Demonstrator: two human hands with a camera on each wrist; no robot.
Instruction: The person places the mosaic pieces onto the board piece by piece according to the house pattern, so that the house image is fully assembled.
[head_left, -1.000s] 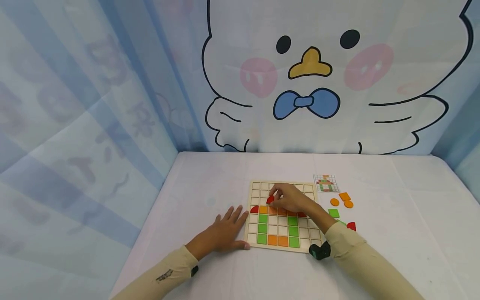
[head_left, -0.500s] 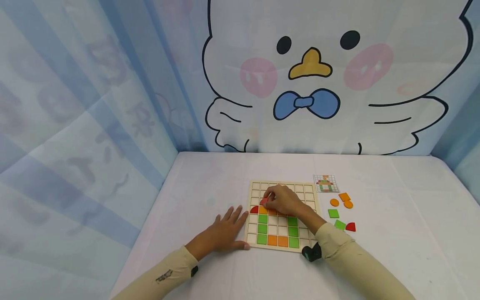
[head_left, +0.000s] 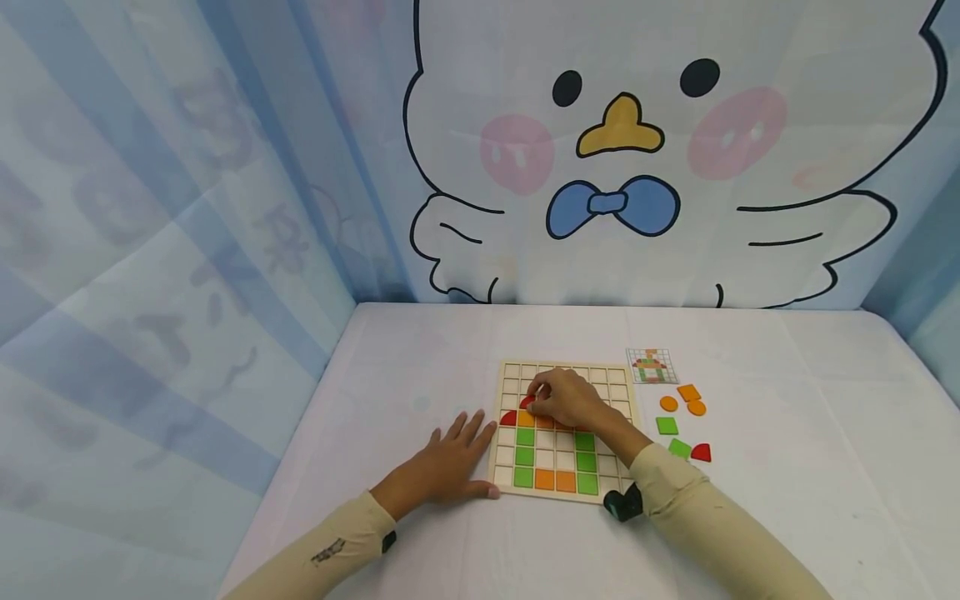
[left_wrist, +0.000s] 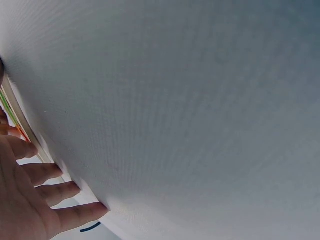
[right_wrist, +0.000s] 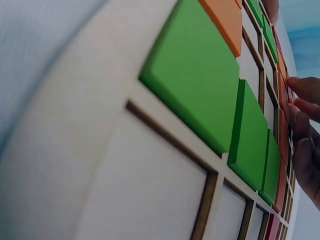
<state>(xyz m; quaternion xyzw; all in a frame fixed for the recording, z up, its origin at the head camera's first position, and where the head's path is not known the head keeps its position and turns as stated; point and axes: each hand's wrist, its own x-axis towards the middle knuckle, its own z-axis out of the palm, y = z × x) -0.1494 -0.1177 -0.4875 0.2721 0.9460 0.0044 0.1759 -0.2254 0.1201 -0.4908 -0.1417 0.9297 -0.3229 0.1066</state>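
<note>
A wooden grid board (head_left: 615, 471) lies on the table, partly filled with green, orange and red tiles. My right hand (head_left: 570, 398) pinches a red quarter-circle tile (head_left: 527, 402) over the cell just above the leftmost orange tile (head_left: 527, 419). Whether it sits fully in that cell I cannot tell. Left of the orange tile is another red quarter-circle tile (head_left: 509, 418). My left hand (head_left: 450, 467) lies spread on the table, its fingertips at the board's left edge. In the right wrist view, green tiles (right_wrist: 195, 75) fill one column; the right hand's fingers (right_wrist: 305, 92) reach the far cells.
A small pattern card (head_left: 652, 367) lies beyond the board's right edge. Loose pieces lie right of the board: orange discs (head_left: 669, 404), an orange square (head_left: 689, 393), green squares (head_left: 667, 427) and a red quarter-circle (head_left: 701, 452). A printed curtain (head_left: 622, 267) hangs behind the table.
My right hand has moved slightly left with the red tile, bringing it from above the board down to the cell over the leftmost orange tile. The left hand has stayed still.
</note>
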